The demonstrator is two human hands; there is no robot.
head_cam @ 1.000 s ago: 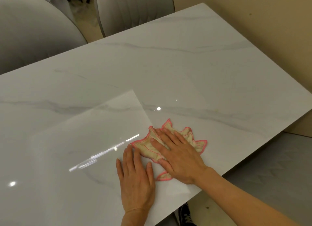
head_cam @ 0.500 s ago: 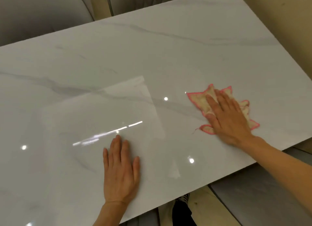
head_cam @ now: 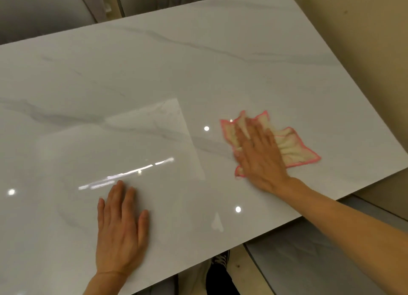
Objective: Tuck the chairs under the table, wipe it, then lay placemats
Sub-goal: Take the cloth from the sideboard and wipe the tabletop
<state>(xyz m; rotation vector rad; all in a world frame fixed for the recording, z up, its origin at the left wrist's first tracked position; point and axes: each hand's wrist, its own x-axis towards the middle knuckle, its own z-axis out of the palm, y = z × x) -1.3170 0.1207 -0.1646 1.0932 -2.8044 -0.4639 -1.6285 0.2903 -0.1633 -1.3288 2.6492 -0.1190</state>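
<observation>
Right hand [head_cam: 260,155] flat, fingers straight, pressing cloth [head_cam: 291,148] on table [head_cam: 198,63]; left hand [head_cam: 120,230] flat, bracing. Advice: keep even pressure, overlap passes toward far edge.

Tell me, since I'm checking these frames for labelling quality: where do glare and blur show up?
Head view: the glossy marble table mirrors ceiling lights as small bright dots and a streak of glare just above the left hand; a pale rectangular reflection covers the table's left half. The right hand and pink-edged cloth are softened by motion blur. The table's edges bow, a wide-angle effect.
</observation>
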